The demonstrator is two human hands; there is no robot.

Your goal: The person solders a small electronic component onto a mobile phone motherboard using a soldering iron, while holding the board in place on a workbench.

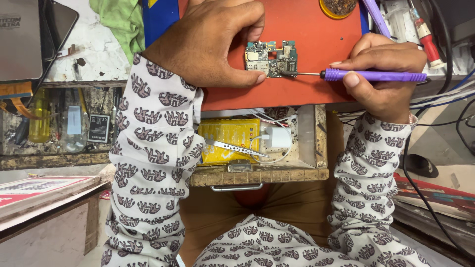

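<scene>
- Left hand (208, 42) pins the board (271, 58) on the red mat (307, 29), thumb and fingertip at its edges — a slip would let the board skid
- Right hand (383, 69), at 3 o'clock of the board, grips the purple tool (373, 75), tip touching the board's right edge — too much push could gouge parts or jab the left thumb
- Open drawer (262, 173) at 6 o'clock, holding tweezers (237, 147) and a charger (278, 137), could swallow a dropped part
</scene>
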